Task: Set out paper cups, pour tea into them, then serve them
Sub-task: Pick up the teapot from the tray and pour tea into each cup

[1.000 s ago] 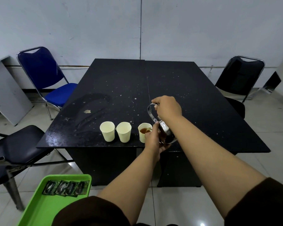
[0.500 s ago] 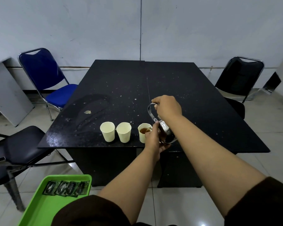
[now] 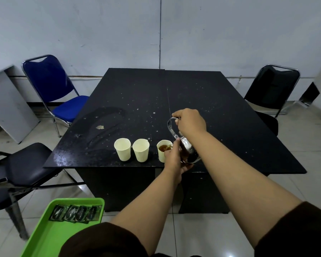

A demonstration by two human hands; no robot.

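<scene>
3 cups lined up, tea going into the rightmost

3 paper cups stand in a row near the table (image 3: 193, 101) front edge. The right hand (image 3: 190, 123) grips the handle of the steel teapot (image 3: 188, 149), tilting it over the right cup (image 3: 163, 150), which holds brown tea. The left hand (image 3: 173, 158) curls under the pot, probably steadying it; its fingers are partly hidden. The middle cup (image 3: 141, 150) and left cup (image 3: 122, 149) look empty.

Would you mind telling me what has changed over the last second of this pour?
Nothing has visibly moved. The right hand still grips the handle of the tilted steel teapot, the left hand still steadies it, and tea sits in the rightmost cream paper cup.
</scene>
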